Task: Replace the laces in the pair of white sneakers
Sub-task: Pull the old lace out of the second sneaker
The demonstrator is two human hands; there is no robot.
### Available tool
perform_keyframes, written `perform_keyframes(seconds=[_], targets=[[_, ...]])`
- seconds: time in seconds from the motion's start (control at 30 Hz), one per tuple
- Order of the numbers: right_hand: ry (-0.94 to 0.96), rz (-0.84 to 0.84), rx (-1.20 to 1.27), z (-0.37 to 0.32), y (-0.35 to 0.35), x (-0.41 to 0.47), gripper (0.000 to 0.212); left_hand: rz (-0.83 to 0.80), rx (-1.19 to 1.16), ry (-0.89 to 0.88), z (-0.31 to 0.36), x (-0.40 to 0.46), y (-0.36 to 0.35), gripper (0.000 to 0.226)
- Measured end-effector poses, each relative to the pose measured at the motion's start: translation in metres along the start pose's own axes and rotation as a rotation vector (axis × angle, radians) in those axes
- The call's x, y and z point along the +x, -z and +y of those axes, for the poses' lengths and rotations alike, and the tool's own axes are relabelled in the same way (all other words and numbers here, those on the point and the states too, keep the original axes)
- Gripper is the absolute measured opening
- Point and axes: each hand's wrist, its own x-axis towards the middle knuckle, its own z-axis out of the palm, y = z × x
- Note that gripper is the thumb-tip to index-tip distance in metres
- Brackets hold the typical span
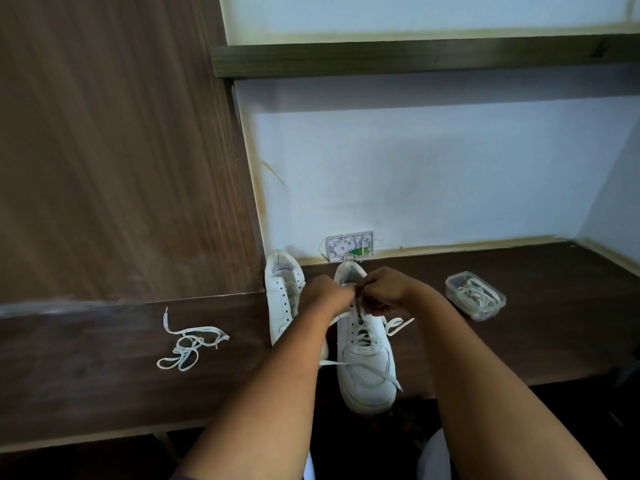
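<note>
On a dark wooden desk [104, 386], a person's left hand [323, 294] and right hand [382, 289] pinch a soft, limp white lace [360, 367] at the upper eyelets of the right sneaker [363, 355], best gripped near its stiff tip; the unlaced sneaker [282, 292] sits just left.

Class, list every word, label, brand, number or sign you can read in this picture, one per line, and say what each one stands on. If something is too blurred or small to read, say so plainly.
No text can be read anywhere in this view.
White sneaker being laced: no brand or number visible.
Other white sneaker: none visible.
Clear plastic container holding laces: no label visible.
Small white box at the wall: markings too small and blurred to read.
</note>
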Motion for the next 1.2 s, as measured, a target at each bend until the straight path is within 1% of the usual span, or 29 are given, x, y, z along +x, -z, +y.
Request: perform_keyframes(seconds=[0.07, 0.13, 0.23, 0.33, 0.4, 0.47, 0.57, 0.6, 0.67, 0.77, 0.83, 0.9, 0.97, 1.0, 1.1, 1.13, 1.17, 1.2], targets=[[-0.038, -0.036, 0.053, 0.002, 0.000, 0.002, 0.025, -0.004, -0.022, -0.002, -0.003, 0.002, 0.003, 0.047], [-0.046, -0.032, 0.045, 0.004, 0.001, 0.004, 0.025, -0.003, -0.036, -0.013, -0.003, 0.001, 0.004, 0.044], [-0.043, -0.007, 0.019, 0.006, 0.001, 0.004, 0.022, 0.005, -0.013, -0.029, 0.001, -0.003, 0.002, 0.049], [-0.016, -0.013, 0.056, 0.003, -0.001, -0.002, 0.019, 0.004, 0.063, -0.032, 0.001, -0.006, -0.001, 0.055], [0.008, -0.011, 0.130, 0.000, -0.002, -0.004, 0.018, -0.030, 0.135, -0.022, -0.002, -0.006, -0.001, 0.051], [0.010, -0.021, 0.151, -0.002, -0.004, -0.003, 0.017, -0.114, 0.109, 0.010, -0.006, -0.004, -0.001, 0.049], [-0.034, -0.059, 0.022, -0.001, -0.009, -0.002, 0.019, -0.229, -0.137, 0.044, -0.009, 0.000, 0.002, 0.036], [-0.024, -0.042, -0.021, 0.000, -0.009, -0.002, 0.018, -0.266, -0.210, 0.064, -0.011, 0.001, 0.005, 0.031], [0.050, 0.058, -0.171, 0.005, -0.005, 0.003, 0.015, -0.351, -0.299, 0.104, -0.017, 0.003, 0.011, 0.024], [0.106, 0.187, -0.497, 0.003, -0.003, 0.004, 0.015, -0.455, -0.370, 0.155, -0.024, 0.004, 0.016, 0.016], [0.141, 0.171, -0.611, -0.003, -0.008, 0.004, 0.023, -0.485, -0.391, 0.171, -0.025, 0.004, 0.016, 0.013], [0.168, 0.083, -0.719, -0.013, -0.016, 0.001, 0.025, -0.472, -0.393, 0.178, -0.023, 0.002, 0.016, 0.011], [0.149, 0.007, -0.742, -0.018, -0.018, 0.000, 0.025, -0.444, -0.390, 0.167, -0.022, 0.000, 0.018, 0.011], [0.137, -0.005, -0.755, -0.018, -0.017, -0.001, 0.027, -0.433, -0.392, 0.162, -0.021, -0.001, 0.018, 0.011], [0.084, 0.001, -0.917, -0.012, -0.014, 0.002, 0.039, -0.411, -0.389, 0.147, -0.020, -0.003, 0.018, 0.013], [0.055, -0.024, -0.903, -0.008, -0.014, 0.003, 0.039, -0.401, -0.380, 0.143, -0.019, -0.003, 0.017, 0.014], [0.025, -0.064, -0.803, -0.004, -0.015, 0.005, 0.032, -0.390, -0.371, 0.139, -0.019, -0.003, 0.017, 0.015], [0.004, -0.107, -0.624, 0.000, -0.015, 0.004, 0.022, -0.387, -0.365, 0.138, -0.019, -0.002, 0.016, 0.014]])
